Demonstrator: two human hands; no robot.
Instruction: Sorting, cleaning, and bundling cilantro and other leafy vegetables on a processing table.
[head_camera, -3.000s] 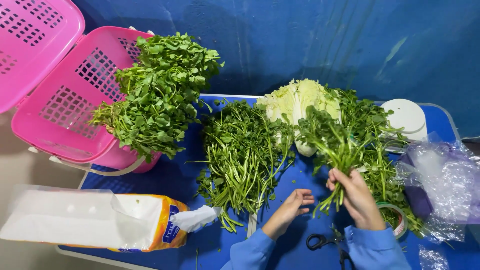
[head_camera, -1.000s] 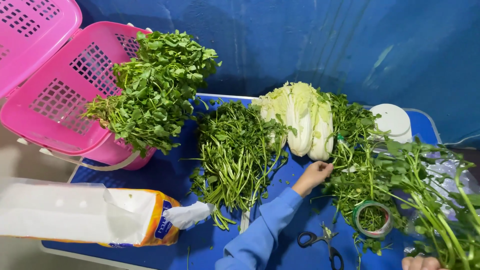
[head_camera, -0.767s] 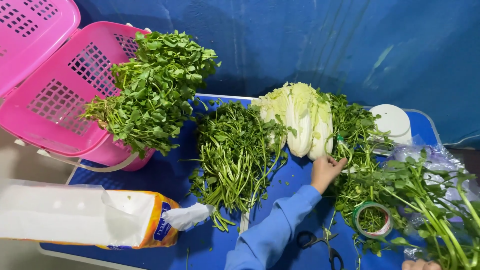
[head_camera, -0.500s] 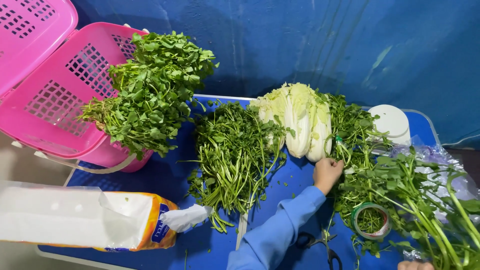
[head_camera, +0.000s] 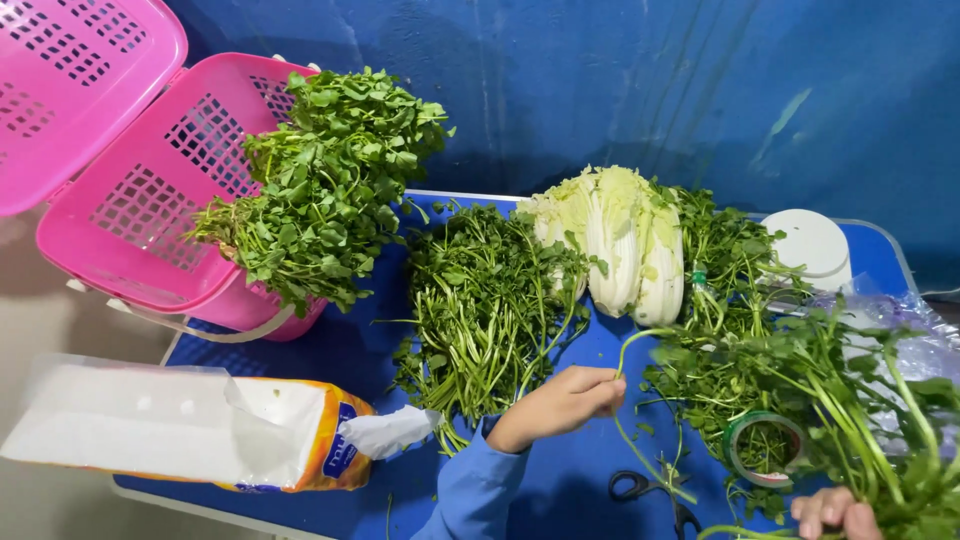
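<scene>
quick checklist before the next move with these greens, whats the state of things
1. Left hand pinching a single green stem: ok.
2. Right hand gripping the leafy bunch at its stems: ok, though the hand is partly out of view.
3. Scissors within reach on the blue table: ok.
4. Tape roll free to pick up: not ok, greens lie over it.
5. Napa cabbage lying steady: ok.
6. Pink basket open: ok, greens piled on its edge.

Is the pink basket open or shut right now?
Open. The pink basket has its lid swung up and back at the left, and a bunch of leafy greens rests on its open rim.
</scene>
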